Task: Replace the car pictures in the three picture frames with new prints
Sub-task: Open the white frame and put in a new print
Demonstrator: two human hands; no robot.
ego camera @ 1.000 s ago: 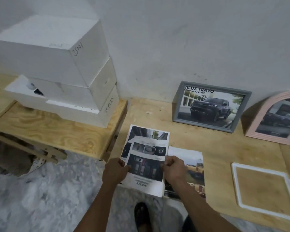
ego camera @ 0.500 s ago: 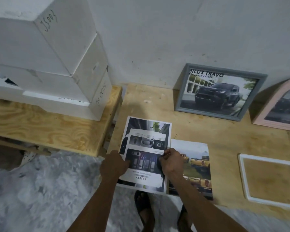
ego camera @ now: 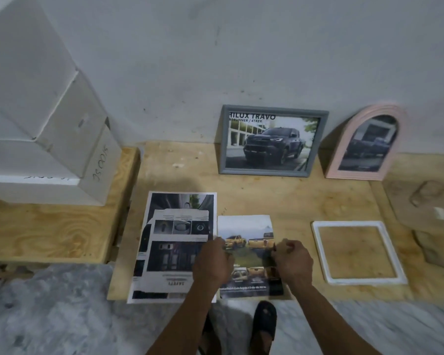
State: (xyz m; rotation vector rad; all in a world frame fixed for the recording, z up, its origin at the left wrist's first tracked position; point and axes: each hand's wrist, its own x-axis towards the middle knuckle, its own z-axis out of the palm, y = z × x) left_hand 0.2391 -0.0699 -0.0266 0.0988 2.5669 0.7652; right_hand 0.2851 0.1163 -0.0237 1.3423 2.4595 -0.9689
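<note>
Room: we stand at a low plywood table (ego camera: 280, 198) pushed against a grey wall, with white boxes (ego camera: 44, 124) stacked on a bench to the left.
Frames: a grey frame (ego camera: 273, 140) and a pink arched frame (ego camera: 367, 144) lean on the wall at the far edge, both holding dark truck pictures; a white square frame (ego camera: 358, 252) lies flat and empty at the near right.
Prints: a yellow-truck print (ego camera: 249, 254) lies flat at the near edge, its long axis running near to far; a larger dark sheet (ego camera: 173, 244) lies touching its left side.
Left hand: our left hand (ego camera: 212, 261) pinches the print's left edge, fingers curled closed on the paper.
Right hand: our right hand (ego camera: 291, 260) is curled at the print's right edge; it seems to nip the paper, though we cannot tell for certain.
Key relation: the empty white frame sits just to the right of the print, so our right hand is the nearer one; the print looks taller than the square opening.
Step, as we judge it: picking up this print to fit the white frame.
Risk: the thin paper may crease or need trimming.
</note>
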